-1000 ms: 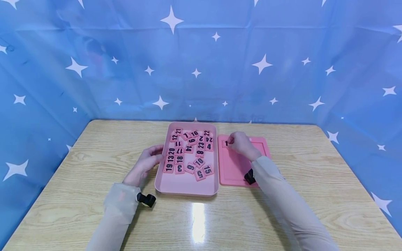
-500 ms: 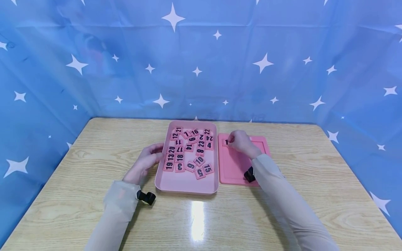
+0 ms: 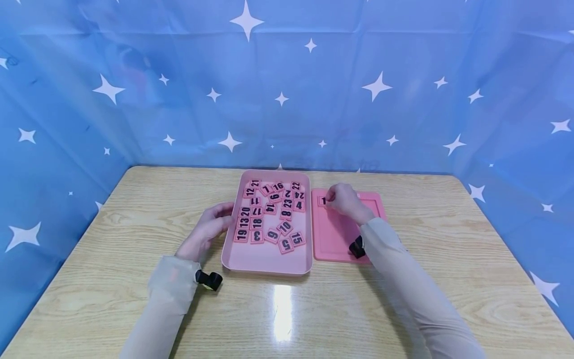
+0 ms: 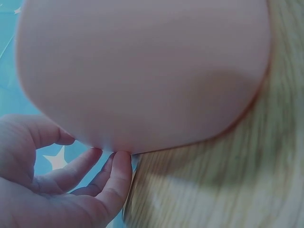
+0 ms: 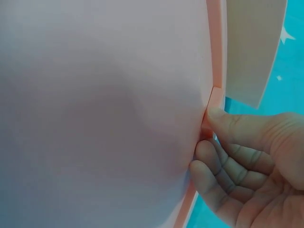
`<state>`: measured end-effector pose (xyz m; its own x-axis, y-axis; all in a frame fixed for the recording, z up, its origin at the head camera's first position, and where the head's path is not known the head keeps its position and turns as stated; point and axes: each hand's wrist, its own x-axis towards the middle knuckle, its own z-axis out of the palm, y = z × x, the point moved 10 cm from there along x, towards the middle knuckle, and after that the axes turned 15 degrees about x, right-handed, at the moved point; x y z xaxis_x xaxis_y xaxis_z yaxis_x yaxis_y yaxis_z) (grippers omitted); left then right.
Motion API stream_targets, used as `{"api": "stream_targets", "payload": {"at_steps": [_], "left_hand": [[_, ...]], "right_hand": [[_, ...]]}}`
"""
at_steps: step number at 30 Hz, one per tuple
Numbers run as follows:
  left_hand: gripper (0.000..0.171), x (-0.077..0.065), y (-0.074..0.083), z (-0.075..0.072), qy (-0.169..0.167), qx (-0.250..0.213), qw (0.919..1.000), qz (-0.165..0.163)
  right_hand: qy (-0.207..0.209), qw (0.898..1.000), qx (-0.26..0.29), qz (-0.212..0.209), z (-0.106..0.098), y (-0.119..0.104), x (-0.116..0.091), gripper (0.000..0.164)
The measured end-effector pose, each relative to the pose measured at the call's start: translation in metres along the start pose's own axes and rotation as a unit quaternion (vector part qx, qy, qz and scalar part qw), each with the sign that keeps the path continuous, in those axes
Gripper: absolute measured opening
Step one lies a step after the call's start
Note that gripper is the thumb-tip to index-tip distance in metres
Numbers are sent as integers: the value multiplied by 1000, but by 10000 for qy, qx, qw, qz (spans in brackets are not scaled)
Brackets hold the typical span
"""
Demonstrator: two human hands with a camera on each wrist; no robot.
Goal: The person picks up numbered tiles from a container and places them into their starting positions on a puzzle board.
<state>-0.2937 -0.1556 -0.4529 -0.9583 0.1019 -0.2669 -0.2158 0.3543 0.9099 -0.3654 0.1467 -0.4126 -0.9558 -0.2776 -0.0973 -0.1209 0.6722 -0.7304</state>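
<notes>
A shallow pale-pink tray [image 3: 269, 262] on the table holds several pink number tiles [image 3: 256, 223] with black digits, turned various ways. Beside its left wall is my left hand [image 3: 207, 229], fingers loosely bent and fingertips right at the tray's side; the left wrist view shows these fingers [image 4: 121, 171] against the edge. To the right lies a pink rimmed board [image 3: 332, 239]. In its upper left corner is a tile marked 1 [image 3: 321, 201], which my right hand [image 3: 347, 203] pinches by thumb and fingertips. The right wrist view has the thumb [image 5: 232, 124] on this tile [image 5: 215, 98].
The tray and board stand side by side on a wood-grain table [image 3: 134, 234]. A blue curtain [image 3: 179, 65] with white stars hangs behind and at both sides. A black wrist camera [image 3: 213, 280] sits on the left wrist, another wrist camera [image 3: 357, 247] on the right.
The head view has shifted slightly, so the table things appear a little higher. Both hands keep their places at the tray and the tile.
</notes>
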Motion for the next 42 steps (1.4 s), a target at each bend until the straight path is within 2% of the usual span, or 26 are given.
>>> {"api": "stream_targets", "payload": {"at_steps": [3, 4, 10, 12, 42], "left_hand": [[56, 0, 1, 0, -14, 20, 10000, 40], [55, 0, 2, 0, -14, 33, 10000, 53], [54, 0, 2, -1, 9, 75, 9999, 97], [54, 0, 2, 0, 2, 50, 9999, 90], [56, -1, 3, 0, -90, -62, 9998, 156]], "right_hand": [[7, 10000, 74, -14, -1, 1, 1, 6], [26, 9996, 173, -218, -1, 7, 6, 7], [50, 9993, 41, -362, -2, 4, 6, 8], [41, 9999, -86, -126, -2, -4, 0, 6], [57, 9998, -171, -72, -2, -3, 2, 7]]}}
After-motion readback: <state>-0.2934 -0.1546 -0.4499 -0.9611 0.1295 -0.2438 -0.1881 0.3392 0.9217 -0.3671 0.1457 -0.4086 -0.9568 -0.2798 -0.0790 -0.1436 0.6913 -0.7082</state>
